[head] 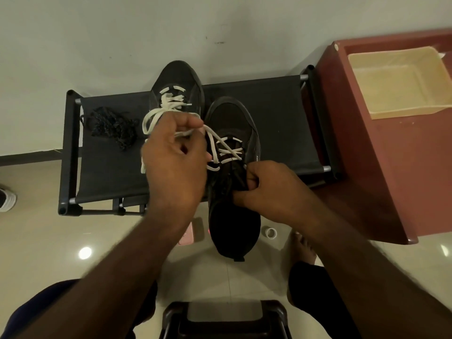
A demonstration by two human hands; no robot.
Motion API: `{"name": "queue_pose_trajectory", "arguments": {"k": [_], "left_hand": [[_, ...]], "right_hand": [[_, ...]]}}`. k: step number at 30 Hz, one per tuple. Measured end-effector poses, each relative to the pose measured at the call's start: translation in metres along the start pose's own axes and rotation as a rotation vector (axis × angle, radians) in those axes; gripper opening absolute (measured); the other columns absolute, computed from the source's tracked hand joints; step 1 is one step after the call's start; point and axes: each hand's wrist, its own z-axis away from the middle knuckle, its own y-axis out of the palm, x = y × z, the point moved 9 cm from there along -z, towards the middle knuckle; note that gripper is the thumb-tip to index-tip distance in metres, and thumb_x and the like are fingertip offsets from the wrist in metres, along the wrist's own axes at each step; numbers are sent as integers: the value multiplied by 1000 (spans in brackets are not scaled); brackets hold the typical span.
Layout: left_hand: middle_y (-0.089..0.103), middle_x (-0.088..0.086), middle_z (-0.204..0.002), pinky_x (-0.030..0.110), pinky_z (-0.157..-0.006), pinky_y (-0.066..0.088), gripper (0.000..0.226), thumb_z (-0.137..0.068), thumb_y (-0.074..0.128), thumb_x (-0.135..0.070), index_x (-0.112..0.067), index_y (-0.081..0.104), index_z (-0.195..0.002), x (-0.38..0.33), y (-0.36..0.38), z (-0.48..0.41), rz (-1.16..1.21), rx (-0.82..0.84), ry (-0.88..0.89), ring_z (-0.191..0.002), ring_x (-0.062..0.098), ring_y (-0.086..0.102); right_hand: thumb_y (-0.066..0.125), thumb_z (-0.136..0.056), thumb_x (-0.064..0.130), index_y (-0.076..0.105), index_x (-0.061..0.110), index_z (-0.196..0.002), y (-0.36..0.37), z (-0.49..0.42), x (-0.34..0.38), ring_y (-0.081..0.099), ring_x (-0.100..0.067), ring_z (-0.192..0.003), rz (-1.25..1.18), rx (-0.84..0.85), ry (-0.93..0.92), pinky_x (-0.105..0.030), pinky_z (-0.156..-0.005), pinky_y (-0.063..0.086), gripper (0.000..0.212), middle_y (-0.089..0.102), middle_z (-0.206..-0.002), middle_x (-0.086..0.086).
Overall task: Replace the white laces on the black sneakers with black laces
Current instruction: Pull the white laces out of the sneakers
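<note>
**On the dark fabric worktop: one lace in hand, one shoe held**

The left hand (175, 157) is closed, its thumb and curled fingers pinching a strand of the white lace (228, 149). The strand runs taut from the toe-end eyelets of the near sneaker (234, 118). Where it ends inside the fist is hidden.

The right hand (271, 189) has its fingers curled round the sneaker's tongue or collar edge. Black on black, it is not possible to tell which part it grips. The sneaker's toe lies on the worktop (276, 113) and its heel overhangs the front edge.

Just beside it on the left stands the far sneaker (179, 74), its toe past the back rail. The other white lace (168, 100) is threaded through it. Its loops droop toward the left hand, which partly covers them, so whether the hand also holds them cannot be told. The black laces (112, 127) lie in a loose heap on the left of the worktop, apart from both shoes.

A maroon cabinet (391, 167) stands close on the right. It carries a cream tray (396, 86) that the frame edge cuts off.

On the floor are a pink phone (187, 237), half hidden behind the left forearm, and a small tape roll (271, 233). A bare foot (305, 250) is also there, and a dark stool (225, 319) is cropped at the bottom.
</note>
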Motion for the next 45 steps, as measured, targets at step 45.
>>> {"name": "queue_pose_trajectory", "arguments": {"k": [45], "left_hand": [[33, 9, -139, 32, -91, 47, 60, -102, 41, -22, -19, 15, -156, 58, 36, 64, -760, 687, -49, -107, 27, 58]], "right_hand": [[75, -85, 28, 60, 23, -90, -4, 0, -5, 60, -10, -57, -71, -180, 101, -36, -62, 54, 16, 65, -65, 1]]}}
